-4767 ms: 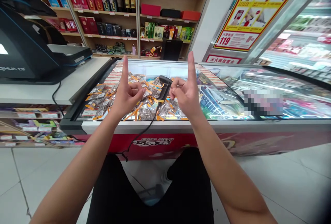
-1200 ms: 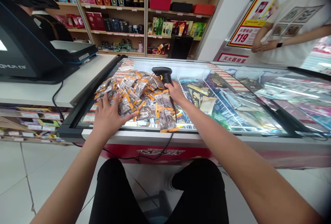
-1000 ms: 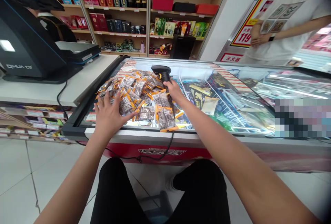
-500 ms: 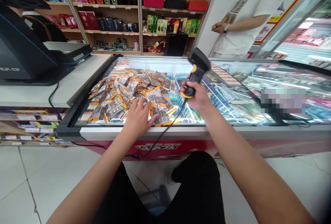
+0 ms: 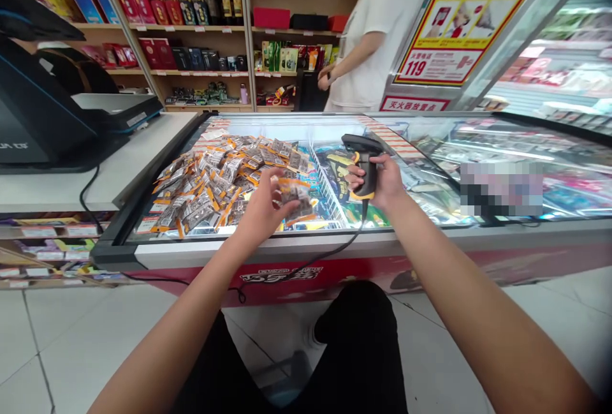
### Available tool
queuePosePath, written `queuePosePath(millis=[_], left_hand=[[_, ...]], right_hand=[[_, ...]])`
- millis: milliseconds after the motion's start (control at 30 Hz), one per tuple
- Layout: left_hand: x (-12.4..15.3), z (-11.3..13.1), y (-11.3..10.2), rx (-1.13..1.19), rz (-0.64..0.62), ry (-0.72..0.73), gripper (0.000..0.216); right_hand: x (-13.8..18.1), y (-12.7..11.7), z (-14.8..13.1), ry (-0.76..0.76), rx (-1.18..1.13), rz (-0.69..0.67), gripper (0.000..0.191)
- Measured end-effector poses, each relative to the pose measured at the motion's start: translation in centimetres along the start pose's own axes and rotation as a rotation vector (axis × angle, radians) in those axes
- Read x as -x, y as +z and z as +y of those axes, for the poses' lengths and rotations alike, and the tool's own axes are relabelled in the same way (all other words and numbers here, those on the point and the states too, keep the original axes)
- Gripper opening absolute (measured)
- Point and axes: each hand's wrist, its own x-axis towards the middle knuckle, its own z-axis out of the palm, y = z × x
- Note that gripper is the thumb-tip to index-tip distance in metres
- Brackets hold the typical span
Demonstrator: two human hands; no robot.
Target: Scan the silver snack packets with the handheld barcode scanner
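Note:
My right hand (image 5: pixel 389 185) is wrapped round the grip of a black and yellow barcode scanner (image 5: pixel 367 168), which it holds above the freezer's glass top. A dark cord hangs from the scanner's base. My left hand (image 5: pixel 266 205) has its thumb and fingers closed on a small snack packet (image 5: pixel 293 192) with orange edges, partly hidden by the fingers. Left of and behind this hand, a pile of similar snack packets (image 5: pixel 210 178) lies heaped on the glass. At least one more packet lies below the held one.
The chest freezer (image 5: pixel 363 238) spans the front, with wire baskets under its glass. A checkout machine (image 5: pixel 33 101) stands on the counter (image 5: pixel 29 187) at left. Shelves (image 5: pixel 191 30) of bottles and boxes line the back. A person in a white shirt (image 5: pixel 366 57) stands behind the freezer.
My left hand has risen from the pile with a packet. The scanner has come lower and tilted differently in my right hand. The view has turned right, and the person behind has moved left.

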Motion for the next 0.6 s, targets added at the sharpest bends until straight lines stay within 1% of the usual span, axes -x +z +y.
queuePosePath(millis=[33, 67, 100, 200, 233, 300, 367, 433, 500, 600], left_hand=[[-1.3, 0.4, 0.5, 0.12, 0.02, 0.002, 0.052], [-2.9, 0.7, 1.1, 0.185, 0.056, 0.008, 0.051], [-4.8, 0.9, 1.6, 0.198, 0.131, 0.015, 0.049], [-10.8, 0.5, 3.3, 0.12, 0.326, -0.017, 0.048], [-12.5, 0.0, 3.8, 0.09, 0.354, -0.023, 0.047], [-15.0, -1.3, 4.6, 0.049, 0.35, -0.052, 0.042], [-16.0, -2.8, 5.1, 0.036, 0.314, -0.082, 0.042], [-16.1, -4.2, 5.2, 0.029, 0.285, -0.085, 0.043], [-15.8, -5.3, 4.9, 0.017, 0.266, -0.055, 0.042], [-15.5, -6.0, 4.3, 0.009, 0.253, -0.003, 0.04]], right_hand=[[-0.3, -0.4, -0.3, 0.009, 0.005, -0.005, 0.026], [-0.6, -0.9, -0.6, 0.015, 0.023, -0.008, 0.028], [-0.9, -1.3, -0.7, 0.022, 0.049, -0.008, 0.029], [-1.2, -2.4, -0.6, 0.073, 0.134, -0.016, 0.034], [-1.1, -2.6, -0.3, 0.094, 0.155, -0.02, 0.035], [-0.7, -2.7, 0.2, 0.13, 0.187, -0.036, 0.038], [-0.2, -2.5, 0.7, 0.141, 0.2, -0.069, 0.04], [0.2, -2.3, 0.9, 0.146, 0.211, -0.107, 0.042], [0.4, -2.1, 1.0, 0.146, 0.225, -0.124, 0.044], [0.6, -2.1, 0.9, 0.136, 0.254, -0.129, 0.044]])
